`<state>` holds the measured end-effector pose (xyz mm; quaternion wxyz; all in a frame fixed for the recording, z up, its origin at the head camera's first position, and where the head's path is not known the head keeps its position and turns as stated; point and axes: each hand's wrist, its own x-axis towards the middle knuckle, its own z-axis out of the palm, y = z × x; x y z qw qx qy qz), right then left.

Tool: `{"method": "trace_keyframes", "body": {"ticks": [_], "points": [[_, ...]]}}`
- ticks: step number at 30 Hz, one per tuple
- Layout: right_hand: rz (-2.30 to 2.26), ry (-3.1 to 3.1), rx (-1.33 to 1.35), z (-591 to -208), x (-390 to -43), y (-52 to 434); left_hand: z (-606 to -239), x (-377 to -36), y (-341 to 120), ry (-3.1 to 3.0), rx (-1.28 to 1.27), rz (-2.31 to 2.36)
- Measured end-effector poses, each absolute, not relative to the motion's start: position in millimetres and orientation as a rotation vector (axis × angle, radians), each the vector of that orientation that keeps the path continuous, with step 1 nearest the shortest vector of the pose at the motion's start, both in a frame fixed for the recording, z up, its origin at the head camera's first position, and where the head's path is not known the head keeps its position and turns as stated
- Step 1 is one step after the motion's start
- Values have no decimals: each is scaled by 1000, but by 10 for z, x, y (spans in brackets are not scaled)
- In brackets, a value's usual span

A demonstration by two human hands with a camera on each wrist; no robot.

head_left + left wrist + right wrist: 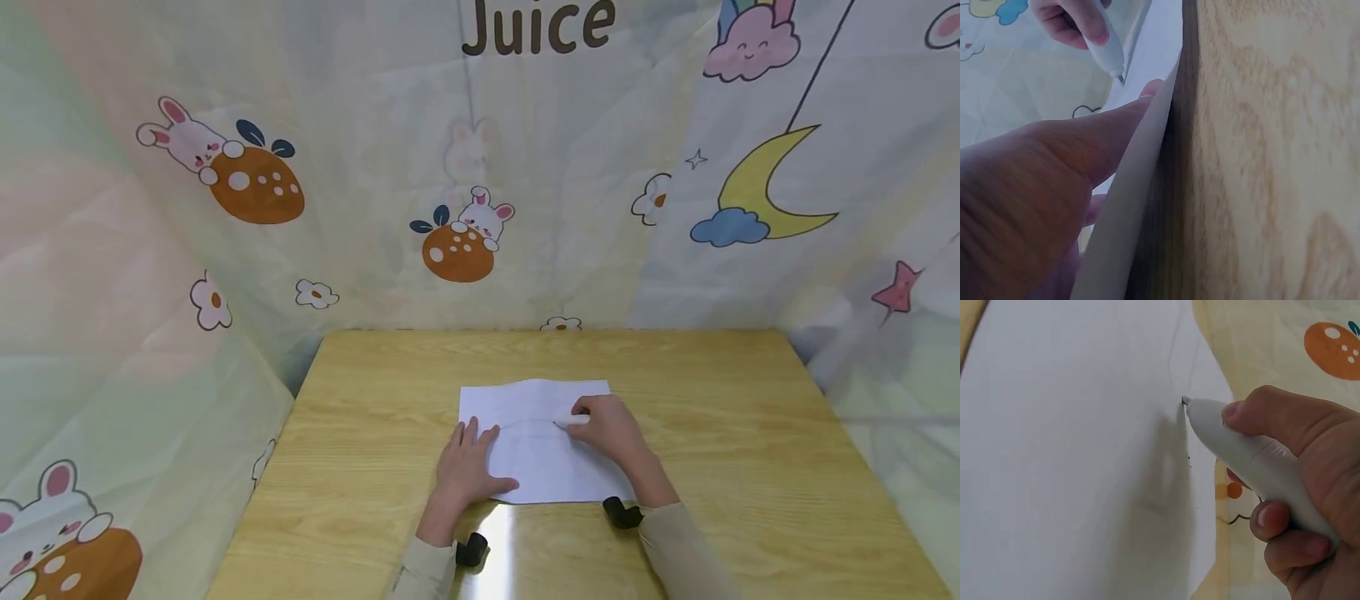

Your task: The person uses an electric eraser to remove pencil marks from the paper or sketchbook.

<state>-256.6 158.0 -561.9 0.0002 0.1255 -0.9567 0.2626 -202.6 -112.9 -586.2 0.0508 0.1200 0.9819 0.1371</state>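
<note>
A white pen (1254,464) is pinched in the grip of the right hand (611,429), its tip on the paper (543,467) on the bench (750,417). The paper is pressed flat by the left hand (468,467), fingers spread. A line is being drawn; a steady sheet seems needed next.

Left hand (467,468) flat on paper (547,467); right hand (609,427) holds white pen (570,421) on it; wooden table (750,433).
</note>
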Motion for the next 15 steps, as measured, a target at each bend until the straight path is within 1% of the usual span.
{"method": "trace_keyframes", "body": {"ticks": [15], "points": [[811,-3052,312,-5520,-2550,1537,-5862,-2041,-1127,2978,343,467]]}}
